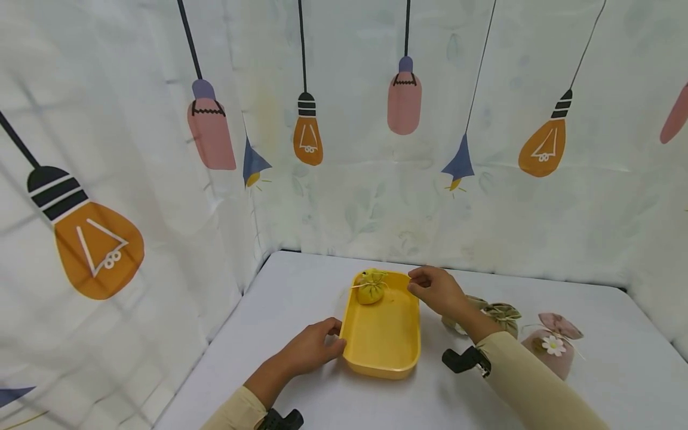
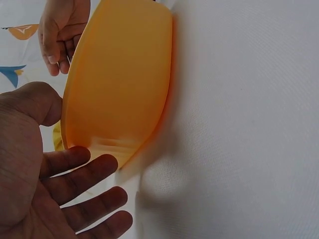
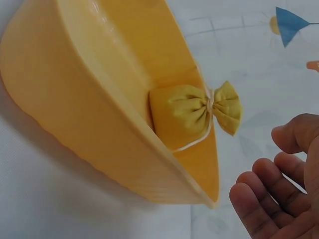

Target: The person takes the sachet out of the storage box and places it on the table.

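Observation:
A yellow plastic tray [image 1: 381, 340] stands on the white table, with a small yellow-green drawstring pouch [image 1: 371, 289] upright in its far left corner. In the right wrist view the pouch [image 3: 179, 107] has a gathered top tied with pale cord. My left hand [image 1: 309, 349] is at the tray's left side; the left wrist view shows its thumb and index fingertip at the rim, the other fingers spread loosely. Near the far right corner hovers my right hand [image 1: 438, 292], fingers relaxed and slightly bent. In the right wrist view this hand [image 3: 284, 194] is apart from tray and pouch, holding nothing.
Right of the tray, partly behind the right forearm, are green pouches [image 1: 502, 313]. A pink pouch [image 1: 548, 352] with a white flower lies farther right, beside the right sleeve. Printed curtains [image 1: 344, 209] hang along the table's back and left edges.

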`<state>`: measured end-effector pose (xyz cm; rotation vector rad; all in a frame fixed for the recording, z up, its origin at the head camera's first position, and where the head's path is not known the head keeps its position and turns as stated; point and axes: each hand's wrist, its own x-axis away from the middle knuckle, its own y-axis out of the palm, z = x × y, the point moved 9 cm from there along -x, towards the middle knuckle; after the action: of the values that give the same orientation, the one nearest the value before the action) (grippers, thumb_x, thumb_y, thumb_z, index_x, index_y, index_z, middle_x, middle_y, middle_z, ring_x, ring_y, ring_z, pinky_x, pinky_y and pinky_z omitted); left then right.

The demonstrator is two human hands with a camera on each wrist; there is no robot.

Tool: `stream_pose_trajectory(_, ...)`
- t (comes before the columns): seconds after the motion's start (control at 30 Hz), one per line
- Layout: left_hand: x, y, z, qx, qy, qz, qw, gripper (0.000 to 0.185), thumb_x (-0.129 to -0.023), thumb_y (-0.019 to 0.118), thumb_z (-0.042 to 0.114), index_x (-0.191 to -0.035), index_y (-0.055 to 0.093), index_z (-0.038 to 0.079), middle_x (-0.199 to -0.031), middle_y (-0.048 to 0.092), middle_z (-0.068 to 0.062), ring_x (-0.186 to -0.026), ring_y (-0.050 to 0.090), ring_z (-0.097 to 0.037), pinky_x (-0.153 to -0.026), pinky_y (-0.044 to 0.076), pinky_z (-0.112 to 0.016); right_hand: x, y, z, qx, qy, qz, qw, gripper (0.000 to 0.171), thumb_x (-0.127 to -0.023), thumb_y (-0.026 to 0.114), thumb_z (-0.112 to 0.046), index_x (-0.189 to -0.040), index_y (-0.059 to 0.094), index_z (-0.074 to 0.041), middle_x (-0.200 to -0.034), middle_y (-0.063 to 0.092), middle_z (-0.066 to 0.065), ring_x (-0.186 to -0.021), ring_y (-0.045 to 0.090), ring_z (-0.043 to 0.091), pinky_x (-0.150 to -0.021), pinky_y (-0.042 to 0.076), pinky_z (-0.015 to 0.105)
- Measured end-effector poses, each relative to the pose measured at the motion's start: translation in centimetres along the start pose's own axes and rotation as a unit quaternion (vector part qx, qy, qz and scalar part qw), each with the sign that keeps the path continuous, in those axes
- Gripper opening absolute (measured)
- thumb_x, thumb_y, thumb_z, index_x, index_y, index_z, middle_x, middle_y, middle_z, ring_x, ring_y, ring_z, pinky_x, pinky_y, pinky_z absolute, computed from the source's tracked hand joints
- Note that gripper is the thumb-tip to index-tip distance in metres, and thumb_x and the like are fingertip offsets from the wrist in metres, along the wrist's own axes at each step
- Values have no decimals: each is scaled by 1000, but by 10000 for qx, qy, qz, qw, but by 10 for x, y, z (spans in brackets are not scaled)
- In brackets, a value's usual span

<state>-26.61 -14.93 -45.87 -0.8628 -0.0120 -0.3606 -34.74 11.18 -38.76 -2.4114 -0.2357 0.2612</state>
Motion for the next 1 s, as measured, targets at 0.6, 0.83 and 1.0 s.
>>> stream_pose_trajectory(0.6,1,0,0,14,-36,2,10000,34,-98,68,39,-125,62,18,-120,66,-2,-105,60,-21,-89,51,-50,-22,17,-4,115,-23,-258,9996,33,-99,70,-19,-127,66,-3,-111,69,7,-103,66,26,-86,56,41)
stream_pose_trajectory(0.83,2,1,0,49,-18,-1,10000,33,-99,67,39,-125,63,18,-120,66,-2,-104,60,-20,-88,51,-49,-29,24,-6,185,91,-304,9993,32,-99,70,-19,-126,67,-4,-110,70,6,-102,66,24,-85,56,40)
stream_pose_trajectory(1.0,2,1,1,18,-33,24,10000,33,-99,67,38,-124,63,18,-120,66,-2,-105,60,-21,-89,51,-50,-34,31,-1,190,217,-365,9989,32,-98,71,-21,-127,68,-6,-111,70,6,-103,66,25,-85,56,42)
